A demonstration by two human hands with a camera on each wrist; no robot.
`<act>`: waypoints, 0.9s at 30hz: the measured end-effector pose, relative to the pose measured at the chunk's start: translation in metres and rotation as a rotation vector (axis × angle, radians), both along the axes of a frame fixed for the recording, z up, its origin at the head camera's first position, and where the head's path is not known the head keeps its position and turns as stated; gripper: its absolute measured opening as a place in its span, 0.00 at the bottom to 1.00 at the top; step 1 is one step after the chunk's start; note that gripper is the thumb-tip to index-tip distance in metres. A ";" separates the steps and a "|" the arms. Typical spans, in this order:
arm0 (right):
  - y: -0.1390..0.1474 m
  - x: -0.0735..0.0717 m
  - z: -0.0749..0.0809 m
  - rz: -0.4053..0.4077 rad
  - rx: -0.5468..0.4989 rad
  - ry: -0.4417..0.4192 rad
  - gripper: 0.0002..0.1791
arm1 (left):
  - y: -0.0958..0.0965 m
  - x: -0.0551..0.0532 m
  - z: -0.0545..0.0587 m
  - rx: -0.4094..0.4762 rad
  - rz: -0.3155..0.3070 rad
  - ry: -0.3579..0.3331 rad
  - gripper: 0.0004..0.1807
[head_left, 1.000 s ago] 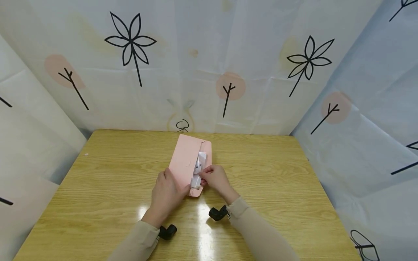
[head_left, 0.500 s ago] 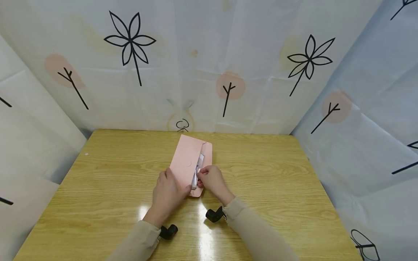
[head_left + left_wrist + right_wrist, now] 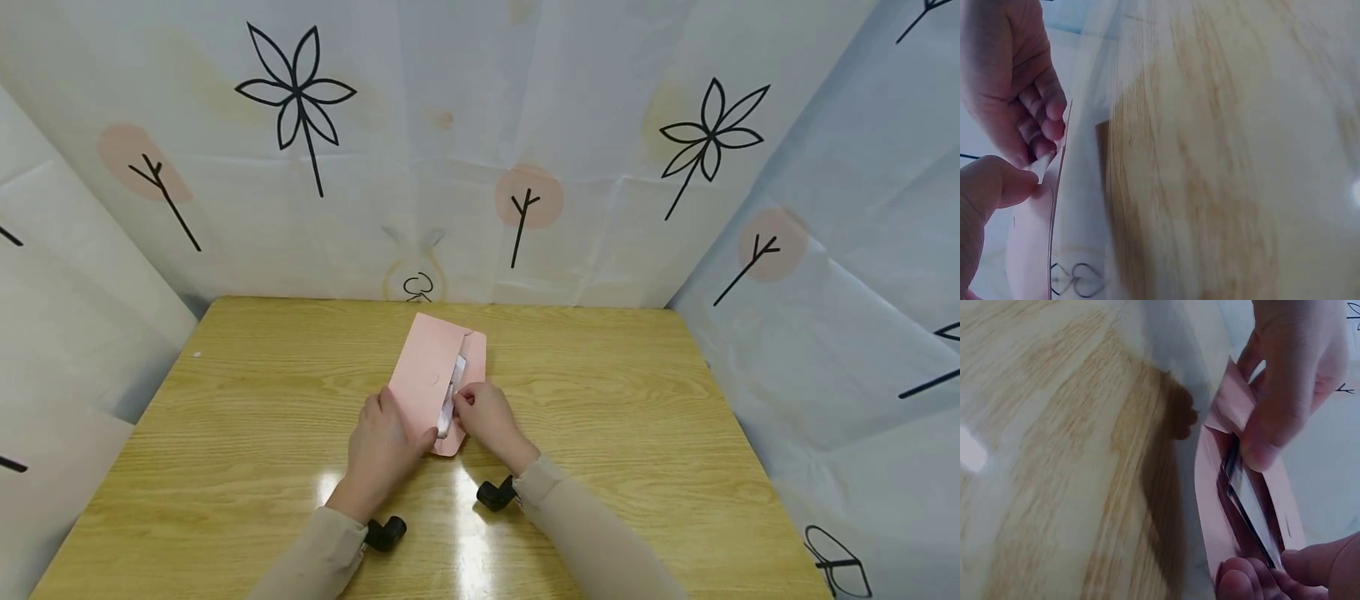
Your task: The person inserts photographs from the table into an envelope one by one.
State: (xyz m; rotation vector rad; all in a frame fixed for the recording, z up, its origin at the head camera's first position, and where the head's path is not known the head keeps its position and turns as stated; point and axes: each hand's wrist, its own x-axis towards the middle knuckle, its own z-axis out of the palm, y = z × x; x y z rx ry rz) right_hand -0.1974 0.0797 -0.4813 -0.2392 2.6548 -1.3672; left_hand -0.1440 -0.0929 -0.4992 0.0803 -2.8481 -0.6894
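Note:
A pink paper envelope (image 3: 426, 371) is held at a slant above the table by my left hand (image 3: 382, 446), its thumb on the front near the lower end of the mouth. The flap stands unfolded on the right. In the mouth sits a flat white packet (image 3: 447, 408), mostly inside the envelope. My right hand (image 3: 491, 421) pinches the packet's edge between thumb and fingers. From the right wrist view, the packet (image 3: 1254, 512) shows as a thin white strip with a dark edge, between the spread pink sides. The packet's inner part is hidden.
The wood-grain table (image 3: 600, 400) runs back to a white printed curtain (image 3: 450, 125), with more curtain at both sides. A tiny pale scrap (image 3: 197, 354) lies near the table's left edge. Black camera mounts hang at both wrists.
The white packet has gone deeper into the envelope, so less of its printed face shows. My right hand moved slightly left with it. The left hand keeps its hold on the envelope.

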 end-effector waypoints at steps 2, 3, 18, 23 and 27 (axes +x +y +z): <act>0.004 0.001 0.002 -0.007 0.015 0.022 0.11 | -0.003 -0.001 0.000 -0.003 0.000 -0.029 0.57; 0.006 0.002 0.003 -0.016 0.016 0.036 0.11 | -0.005 -0.001 0.000 -0.003 0.002 -0.047 0.58; 0.054 -0.006 0.009 -0.107 0.270 0.188 0.34 | -0.015 0.003 -0.005 -0.113 -0.032 -0.138 0.62; 0.065 -0.005 0.010 -0.104 0.278 0.178 0.37 | -0.020 0.004 -0.005 -0.086 -0.112 -0.083 0.58; 0.074 0.000 0.010 -0.072 0.351 0.211 0.42 | -0.027 0.003 -0.001 -0.097 -0.182 -0.025 0.55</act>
